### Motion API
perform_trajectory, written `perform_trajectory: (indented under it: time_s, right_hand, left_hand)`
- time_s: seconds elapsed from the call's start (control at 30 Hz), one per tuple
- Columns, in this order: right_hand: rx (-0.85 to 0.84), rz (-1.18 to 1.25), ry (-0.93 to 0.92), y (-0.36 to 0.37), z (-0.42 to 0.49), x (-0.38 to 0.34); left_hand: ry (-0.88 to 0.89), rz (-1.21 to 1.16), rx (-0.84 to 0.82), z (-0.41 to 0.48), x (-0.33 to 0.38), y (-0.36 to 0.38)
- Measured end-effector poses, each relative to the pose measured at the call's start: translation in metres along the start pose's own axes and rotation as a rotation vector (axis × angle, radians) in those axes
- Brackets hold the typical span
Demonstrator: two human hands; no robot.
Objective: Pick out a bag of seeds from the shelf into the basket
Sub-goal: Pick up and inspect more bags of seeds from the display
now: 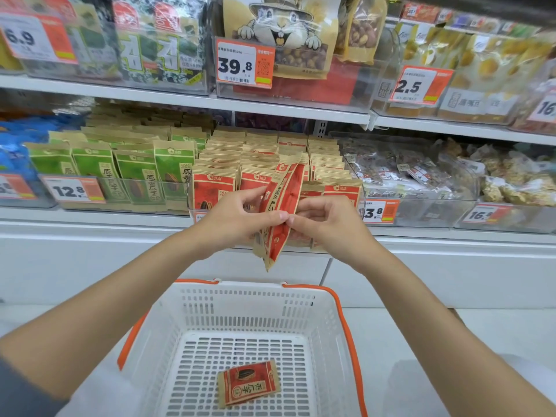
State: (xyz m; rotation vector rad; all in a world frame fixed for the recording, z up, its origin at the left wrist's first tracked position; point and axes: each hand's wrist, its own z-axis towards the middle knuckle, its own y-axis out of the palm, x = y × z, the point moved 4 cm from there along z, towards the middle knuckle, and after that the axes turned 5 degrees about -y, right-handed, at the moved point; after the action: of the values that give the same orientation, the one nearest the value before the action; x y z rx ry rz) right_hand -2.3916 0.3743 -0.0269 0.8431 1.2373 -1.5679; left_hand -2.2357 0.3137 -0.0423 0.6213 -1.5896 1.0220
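A red and tan bag of seeds (282, 206) hangs edge-on in front of the middle shelf, above the basket. My left hand (237, 221) pinches its left side, and my right hand (325, 221) pinches its right side. Behind them stand rows of the same red seed bags (264, 164) in a clear bin. The white basket (237, 299) with orange handles sits below, near me. One small red seed bag (249, 383) lies flat on its floor.
Green seed bags (132, 173) fill the bin to the left, and clear packs of mixed snacks (412, 173) lie to the right. The upper shelf holds seaweed packs (156, 40) and nut bags (285, 34). Price tags line the shelf edges.
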Motion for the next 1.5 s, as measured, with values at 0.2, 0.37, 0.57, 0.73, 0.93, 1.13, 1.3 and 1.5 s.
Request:
perform_trajectory:
  time_s: [0.2, 0.37, 0.57, 0.73, 0.93, 1.13, 1.3, 1.5]
  right_hand:
    - [-0.003, 0.055, 0.019, -0.003, 0.0, -0.003]
    - [0.05, -0.007, -0.023, -0.009, 0.003, -0.002]
    - [0.146, -0.072, -0.052, -0.019, 0.012, -0.003]
    - [0.111, 0.032, -0.054, -0.025, 0.019, 0.001]
    - [0.119, -0.143, -0.134, -0.059, 0.032, -0.023]
    - [0.452, -0.132, -0.311, -0.11, 0.066, -0.058]
    - [0.621, -0.259, -0.439, -0.123, 0.089, -0.063]
    - [0.453, -0.372, -0.34, -0.1, 0.119, -0.021]
  left_hand:
    - [-0.044, -0.112, -0.046, 0.001, -0.002, 0.002]
    - [-0.075, -0.127, -0.069, 0.004, -0.005, 0.001]
    - [-0.085, -0.157, -0.147, 0.005, -0.001, 0.007]
    - [-0.122, -0.143, -0.268, 0.001, 0.005, 0.012]
    - [-0.052, -0.175, -0.272, 0.014, 0.017, 0.001]
    - [0.202, 0.26, 0.332, 0.05, 0.03, -0.03]
    - [0.274, 0.708, 0.28, 0.069, 0.031, -0.015]
    - [0.29, 0.86, 0.214, 0.078, 0.01, -0.009]
